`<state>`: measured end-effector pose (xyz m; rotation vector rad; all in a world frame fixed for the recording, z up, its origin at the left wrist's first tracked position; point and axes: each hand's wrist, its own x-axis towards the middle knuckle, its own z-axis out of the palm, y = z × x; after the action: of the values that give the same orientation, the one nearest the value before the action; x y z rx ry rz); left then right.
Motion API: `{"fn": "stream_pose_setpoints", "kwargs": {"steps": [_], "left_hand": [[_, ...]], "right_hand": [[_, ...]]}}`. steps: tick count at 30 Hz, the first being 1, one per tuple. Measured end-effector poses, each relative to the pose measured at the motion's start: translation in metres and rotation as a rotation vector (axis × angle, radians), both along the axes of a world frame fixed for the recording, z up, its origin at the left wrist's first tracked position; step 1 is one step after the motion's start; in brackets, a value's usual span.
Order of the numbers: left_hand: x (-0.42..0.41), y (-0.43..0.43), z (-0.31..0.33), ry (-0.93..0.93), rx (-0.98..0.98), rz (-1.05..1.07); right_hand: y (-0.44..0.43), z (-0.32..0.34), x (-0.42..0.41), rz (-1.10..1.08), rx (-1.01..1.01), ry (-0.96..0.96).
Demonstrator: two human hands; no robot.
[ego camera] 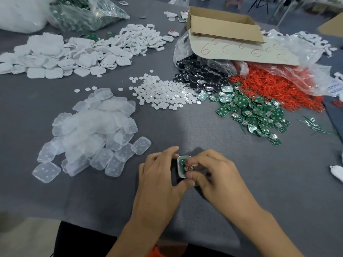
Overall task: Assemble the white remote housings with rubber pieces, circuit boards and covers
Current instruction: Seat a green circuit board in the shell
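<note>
Near the front edge of the bench (259,182), midway along it, both hands meet on one white housing (179,165) — the left hand (159,176) curls round its left side, while the right hand (218,173) pinches the green circuit board (183,161) seated inside it.

Red "6"s on cardboard flap (241,53)
</note>
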<state>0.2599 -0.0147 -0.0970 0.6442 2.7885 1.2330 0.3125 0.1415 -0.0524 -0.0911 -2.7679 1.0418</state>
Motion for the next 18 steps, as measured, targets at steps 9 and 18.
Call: {"fn": "stream_pose_setpoints", "kwargs": {"steps": [9,18], "left_hand": [[-0.0009,0.0007,-0.0003,0.01,0.012,-0.007],[-0.0011,0.0014,0.0008,0.01,0.02,0.0]], "right_hand": [[-0.002,0.0031,-0.0093,-0.031,0.017,-0.044],[-0.0055,0.0066,-0.0089,0.035,0.12,-0.026]]}}
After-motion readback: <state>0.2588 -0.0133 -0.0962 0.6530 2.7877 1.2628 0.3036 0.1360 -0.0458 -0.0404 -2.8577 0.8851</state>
